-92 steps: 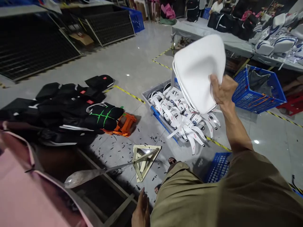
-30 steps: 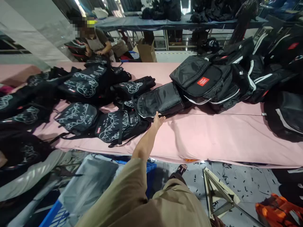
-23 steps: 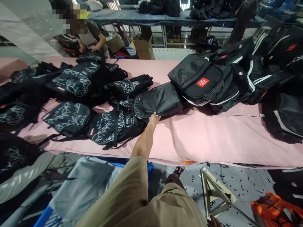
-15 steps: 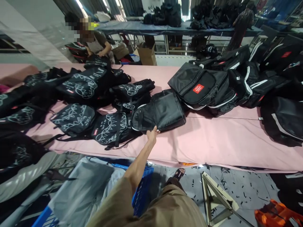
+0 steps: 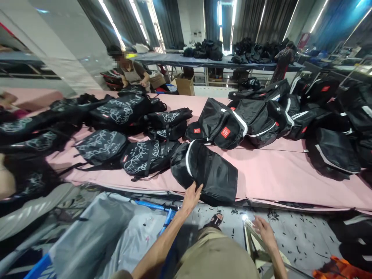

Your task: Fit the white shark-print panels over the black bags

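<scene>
A black backpack [image 5: 219, 174] with a white strip lies tilted across the front edge of the pink table, partly overhanging it. My left hand [image 5: 192, 197] pinches its near edge. My right hand [image 5: 264, 231] is held low, off the table's front, above a beige metal frame; its fingers are apart with nothing in them. Just left of the held bag is a black backpack with white scribble print [image 5: 141, 157]. Behind it, another black backpack with a red label [image 5: 225, 130] leans on the pile to the right.
More black bags [image 5: 334, 151] cover the right of the pink table [image 5: 276, 176]. A blue-edged bin with grey lining [image 5: 116, 224] stands below left; a triangular metal stand [image 5: 251, 244] is below right. A co-worker [image 5: 133, 71] stands across the table. Dark scraps litter the floor.
The held backpack has been pulled toward me and turned at the front edge. My right hand has come into view at the lower right. The red-labelled backpack behind has shifted and turned.
</scene>
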`<state>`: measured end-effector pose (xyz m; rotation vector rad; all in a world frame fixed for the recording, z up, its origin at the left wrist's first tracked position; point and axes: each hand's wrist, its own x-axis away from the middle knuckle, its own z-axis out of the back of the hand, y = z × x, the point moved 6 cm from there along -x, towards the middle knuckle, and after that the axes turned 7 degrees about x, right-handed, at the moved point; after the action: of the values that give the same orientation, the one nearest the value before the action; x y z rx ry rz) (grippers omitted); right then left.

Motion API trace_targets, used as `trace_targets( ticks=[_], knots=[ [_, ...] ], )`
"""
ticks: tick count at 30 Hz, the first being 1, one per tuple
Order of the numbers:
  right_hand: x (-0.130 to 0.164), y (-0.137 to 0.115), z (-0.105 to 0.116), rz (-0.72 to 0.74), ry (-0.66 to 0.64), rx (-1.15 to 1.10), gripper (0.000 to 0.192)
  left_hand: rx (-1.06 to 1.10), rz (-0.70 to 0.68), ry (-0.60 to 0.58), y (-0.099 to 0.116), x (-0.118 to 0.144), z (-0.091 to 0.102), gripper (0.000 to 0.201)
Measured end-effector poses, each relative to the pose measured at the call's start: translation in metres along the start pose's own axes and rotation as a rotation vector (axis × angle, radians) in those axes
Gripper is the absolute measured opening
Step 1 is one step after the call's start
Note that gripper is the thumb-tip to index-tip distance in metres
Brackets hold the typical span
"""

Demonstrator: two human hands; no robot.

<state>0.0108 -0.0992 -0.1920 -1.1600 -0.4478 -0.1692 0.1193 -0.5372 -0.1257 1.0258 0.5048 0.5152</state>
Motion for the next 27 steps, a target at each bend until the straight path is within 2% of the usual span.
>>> trace_targets(
  ticks=[3,6,9,11,13,15,17,19,21,24,27],
  knots=[
    [-0.039,-0.067,0.016,0.142,0.065,0.015,0.086,-0.15,-0.288,-0.237,0.028,0.01,-0.037,0.021],
    [-0.051,-0.143,0.05,0.357,0.222,0.041,0.087,-0.305,-0.502,-0.439,0.048,0.008,-0.065,0.026],
    [-0.047,-0.203,0.079,0.56,0.275,0.172,0.089,-0.356,-0.614,-0.555,0.062,-0.016,-0.083,0.034],
    [-0.04,-0.229,0.083,0.704,0.263,0.39,0.093,-0.28,-0.627,-0.589,0.071,-0.04,-0.093,0.037],
    [-0.034,-0.245,0.078,0.805,0.299,0.601,0.091,-0.145,-0.601,-0.58,0.08,-0.063,-0.102,0.043],
    [-0.031,-0.255,0.068,0.829,0.419,0.714,0.077,-0.022,-0.57,-0.546,0.089,-0.078,-0.109,0.056],
    [-0.032,-0.263,0.055,0.796,0.53,0.753,0.065,0.035,-0.543,-0.496,0.097,-0.078,-0.112,0.079],
    [-0.035,-0.27,0.041,0.747,0.577,0.77,0.059,0.036,-0.528,-0.416,0.104,-0.067,-0.111,0.095],
    [-0.039,-0.277,0.028,0.709,0.593,0.807,0.056,0.019,-0.514,-0.293,0.108,-0.049,-0.106,0.092],
    [-0.045,-0.287,0.015,0.689,0.632,0.863,0.057,-0.046,-0.485,-0.117,0.112,-0.027,-0.095,0.074],
    [-0.051,-0.295,0.01,0.69,0.639,0.884,0.058,-0.13,-0.505,-0.075,0.114,-0.016,-0.091,0.059]
  ],
)
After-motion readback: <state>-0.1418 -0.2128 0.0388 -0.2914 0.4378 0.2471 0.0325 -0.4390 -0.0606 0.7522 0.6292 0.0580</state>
